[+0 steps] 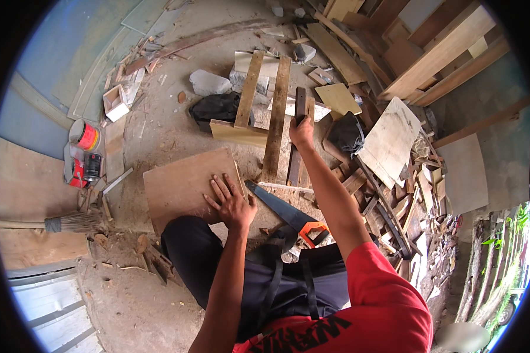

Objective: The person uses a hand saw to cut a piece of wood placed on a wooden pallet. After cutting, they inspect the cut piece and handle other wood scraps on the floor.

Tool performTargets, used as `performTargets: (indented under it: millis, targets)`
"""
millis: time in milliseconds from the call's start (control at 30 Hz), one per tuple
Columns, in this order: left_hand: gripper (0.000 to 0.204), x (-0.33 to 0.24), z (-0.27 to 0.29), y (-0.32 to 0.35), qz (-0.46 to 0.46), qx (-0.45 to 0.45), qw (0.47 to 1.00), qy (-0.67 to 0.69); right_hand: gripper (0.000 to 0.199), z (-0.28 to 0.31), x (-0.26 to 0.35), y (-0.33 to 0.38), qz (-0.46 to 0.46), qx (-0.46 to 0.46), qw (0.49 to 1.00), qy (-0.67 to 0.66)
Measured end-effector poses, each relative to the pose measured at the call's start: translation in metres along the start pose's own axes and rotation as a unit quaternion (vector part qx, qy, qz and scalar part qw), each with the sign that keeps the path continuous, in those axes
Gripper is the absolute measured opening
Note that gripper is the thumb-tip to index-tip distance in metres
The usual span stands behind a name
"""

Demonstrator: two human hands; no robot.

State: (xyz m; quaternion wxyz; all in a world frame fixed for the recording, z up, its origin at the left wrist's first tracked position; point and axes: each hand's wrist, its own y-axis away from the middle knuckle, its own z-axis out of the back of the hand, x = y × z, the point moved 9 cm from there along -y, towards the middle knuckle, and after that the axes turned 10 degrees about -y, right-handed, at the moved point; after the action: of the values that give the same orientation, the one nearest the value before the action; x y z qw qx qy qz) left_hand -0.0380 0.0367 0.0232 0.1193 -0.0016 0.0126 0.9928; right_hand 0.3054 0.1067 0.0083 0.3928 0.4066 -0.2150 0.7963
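My left hand (231, 202) lies flat with fingers spread on the near right part of a brown plywood board (182, 185) on the dusty floor. My right hand (302, 132) reaches far forward and grips a dark narrow wood strip (300, 101), holding it upright over a pair of long wooden slats (277, 117). A handsaw (285, 210) with a dark blade and an orange handle lies on the floor between my arms, just right of the board. My bent knee in dark trousers is below the board.
Wood offcuts and planks (430, 59) pile up to the right and back. A thin plywood sheet (391, 141) leans at the right. Red cans (85, 150) and a small white box (115, 103) sit at the left, with a broom (70, 222) beside them. A black cloth (218, 107) lies behind the slats.
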Motion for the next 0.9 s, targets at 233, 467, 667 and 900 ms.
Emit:
performTargets:
  millis: [233,467,667,900]
  targets:
    - [0.098,0.003,0.001,0.000,-0.002,-0.013,1.000,0.027,0.056,-0.025,-0.015,0.003,-0.038,-0.001,0.998,0.047]
    - [0.098,0.003,0.003,0.000,-0.006,-0.027,0.999,0.019,0.053,-0.040,-0.025,0.002,-0.041,0.010,0.997,0.065]
    - [0.099,0.002,0.001,-0.001,-0.008,-0.044,0.999,0.012,0.050,-0.040,-0.023,-0.002,-0.044,0.001,0.997,0.062]
    - [0.098,0.002,0.001,0.006,-0.010,-0.043,0.999,0.005,0.060,-0.039,-0.031,0.001,-0.047,0.023,0.998,0.038]
